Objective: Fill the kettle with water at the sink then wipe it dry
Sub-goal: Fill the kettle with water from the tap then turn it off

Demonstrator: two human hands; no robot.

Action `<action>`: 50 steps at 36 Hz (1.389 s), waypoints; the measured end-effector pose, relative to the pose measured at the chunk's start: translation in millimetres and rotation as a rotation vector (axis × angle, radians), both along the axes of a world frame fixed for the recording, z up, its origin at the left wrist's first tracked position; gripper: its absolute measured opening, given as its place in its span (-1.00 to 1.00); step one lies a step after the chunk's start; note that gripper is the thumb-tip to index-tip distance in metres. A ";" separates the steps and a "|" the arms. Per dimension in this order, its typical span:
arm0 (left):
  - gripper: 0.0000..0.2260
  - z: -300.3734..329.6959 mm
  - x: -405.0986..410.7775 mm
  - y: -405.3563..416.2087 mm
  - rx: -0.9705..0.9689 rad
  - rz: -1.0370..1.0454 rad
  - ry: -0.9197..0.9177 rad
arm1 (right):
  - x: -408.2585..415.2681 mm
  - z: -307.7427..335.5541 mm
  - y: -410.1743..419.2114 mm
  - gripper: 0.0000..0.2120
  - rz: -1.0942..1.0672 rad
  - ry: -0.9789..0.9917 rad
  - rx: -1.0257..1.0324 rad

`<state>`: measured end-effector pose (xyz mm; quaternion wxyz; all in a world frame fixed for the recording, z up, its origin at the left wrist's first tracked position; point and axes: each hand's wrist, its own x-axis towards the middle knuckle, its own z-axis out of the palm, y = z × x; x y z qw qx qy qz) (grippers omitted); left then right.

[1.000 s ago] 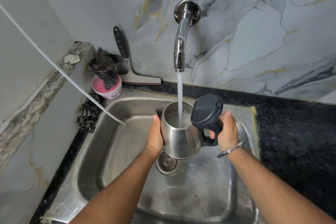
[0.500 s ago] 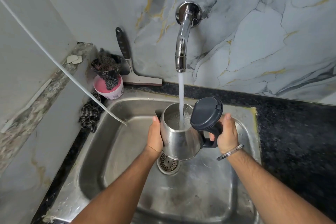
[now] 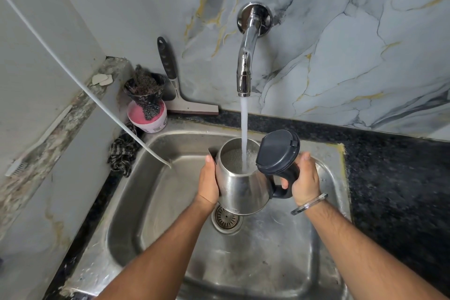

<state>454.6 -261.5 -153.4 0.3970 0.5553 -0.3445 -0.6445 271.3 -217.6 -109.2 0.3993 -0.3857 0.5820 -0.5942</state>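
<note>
A steel kettle (image 3: 241,190) hangs over the steel sink (image 3: 155,202), above the drain (image 3: 226,218). Its dark lid (image 3: 277,147) stands flipped open on the right. Water runs from the chrome wall tap (image 3: 246,66) straight into the kettle's mouth, where frothing water shows. My left hand (image 3: 208,181) presses flat against the kettle's left side. My right hand (image 3: 304,179) grips the black handle; a metal bangle sits on that wrist.
A thin white hose (image 3: 80,83) slants from the upper left into the sink. At the back left stand a pink tub (image 3: 148,118) with scrubbers, a squeegee (image 3: 180,95) and a checked cloth (image 3: 123,153). Black stone counter (image 3: 394,190) lies to the right.
The kettle stays under the running tap in both hands; the water inside keeps frothing. Only the view shifts slightly.
</note>
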 end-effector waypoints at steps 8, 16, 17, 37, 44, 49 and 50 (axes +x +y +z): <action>-0.40 0.1 1.6 1.3 -0.006 -0.004 0.002 | -1.6 -4.5 0.7 -0.29 -0.008 -0.014 0.004; -0.37 0.8 1.6 2.0 0.003 0.025 0.000 | -1.4 -5.9 0.8 -0.21 0.026 0.007 -0.027; -0.37 0.8 1.2 2.1 0.002 0.027 0.002 | -2.1 -6.5 0.7 -0.20 0.024 0.006 -0.023; -0.35 -1.0 -2.0 2.8 0.020 0.028 0.000 | -5.8 -8.5 -2.6 -0.30 0.031 0.033 -0.005; -0.37 -1.6 -3.4 1.5 0.019 0.035 0.012 | -5.4 -3.1 -4.2 -0.25 0.035 0.059 -0.013; -0.40 -2.7 -3.9 0.1 0.021 0.022 0.012 | -5.9 -1.9 -4.1 -0.28 0.040 0.059 -0.003; -0.41 -2.5 -4.3 -0.2 0.023 0.022 0.013 | -6.1 -2.0 -4.1 -0.28 0.037 0.058 -0.001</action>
